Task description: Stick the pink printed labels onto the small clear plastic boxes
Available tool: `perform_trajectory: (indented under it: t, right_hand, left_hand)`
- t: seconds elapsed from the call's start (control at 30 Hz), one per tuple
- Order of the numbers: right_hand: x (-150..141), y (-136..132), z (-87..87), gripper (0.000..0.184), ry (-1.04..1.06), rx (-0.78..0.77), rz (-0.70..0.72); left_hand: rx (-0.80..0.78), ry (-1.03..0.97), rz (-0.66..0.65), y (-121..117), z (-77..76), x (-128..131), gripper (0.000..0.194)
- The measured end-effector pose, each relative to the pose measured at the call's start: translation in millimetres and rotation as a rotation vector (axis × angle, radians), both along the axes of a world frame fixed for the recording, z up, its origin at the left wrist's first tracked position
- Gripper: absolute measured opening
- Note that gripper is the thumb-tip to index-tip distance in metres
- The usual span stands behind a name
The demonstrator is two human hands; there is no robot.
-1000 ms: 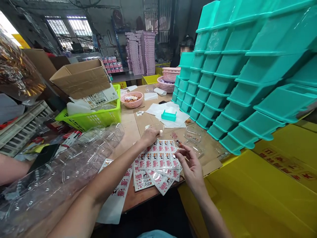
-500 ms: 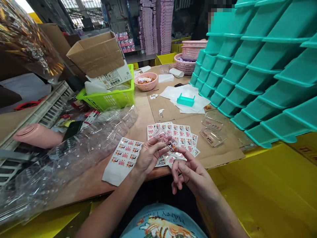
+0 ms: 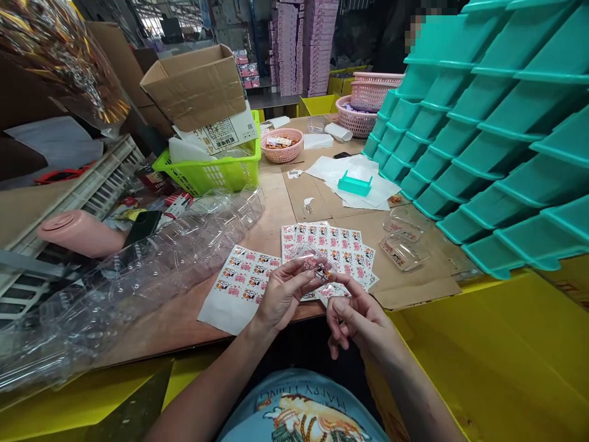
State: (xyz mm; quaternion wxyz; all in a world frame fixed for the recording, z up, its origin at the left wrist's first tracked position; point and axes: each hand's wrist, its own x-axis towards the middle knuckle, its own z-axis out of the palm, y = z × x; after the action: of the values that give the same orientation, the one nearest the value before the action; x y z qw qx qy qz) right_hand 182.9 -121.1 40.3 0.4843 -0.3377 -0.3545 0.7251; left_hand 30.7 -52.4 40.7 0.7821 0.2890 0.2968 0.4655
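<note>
My left hand (image 3: 288, 291) holds a small clear plastic box (image 3: 306, 255), gripped between thumb and fingers above the table's front edge. Pink lettering shows on the box. A cat sticker (image 3: 324, 274) lies against its right end. The stretched index finger of my right hand (image 3: 361, 313) touches that sticker; the thumb stands apart and the other fingers are loosely curled. Sticker sheets (image 3: 347, 248) are piled just behind my hands, and another partly used sheet (image 3: 243, 276) lies to the left. Two clear boxes with stickers (image 3: 402, 252) rest at the right.
Teal bins (image 3: 460, 159) are stacked high on the right. A single teal tray (image 3: 354, 184) sits on white paper. Nested clear packs (image 3: 151, 276) run along the left, before a green basket (image 3: 216, 175). A pink basket (image 3: 282, 147) stands farther back. Yellow boxes (image 3: 497, 344) flank the table.
My left hand has picked up a clear box from the table and brought it nearer. My right hand has brought the cat sticker against it. The view has tilted down and swung left.
</note>
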Motion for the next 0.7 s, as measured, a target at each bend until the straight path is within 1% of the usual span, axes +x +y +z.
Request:
perform_trajectory:
  t: [0.13,0.37,0.53,0.7]
  right_hand:
    - [-2.3,1.4,-1.3,0.044,-0.004,-0.021,-0.023]
    - [-3.3,4.7,-1.9,0.044,-0.022,-0.047,-0.015]
    - [-4.1,5.5,-4.6,0.042,-0.009,-0.055,-0.029]
    - [-4.3,5.2,-2.4,0.040,-0.035,-0.033,-0.050]
  left_hand:
    - [0.015,-0.002,-0.001,-0.2,-2.1,-1.0,0.030]
    - [-0.027,-0.036,0.028,1.3,-2.9,-0.9,0.036]
    - [-0.031,-0.055,0.022,2.2,-3.1,-0.7,0.035]
    - [-0.049,-0.019,0.047,3.8,-8.5,-0.6,0.033]
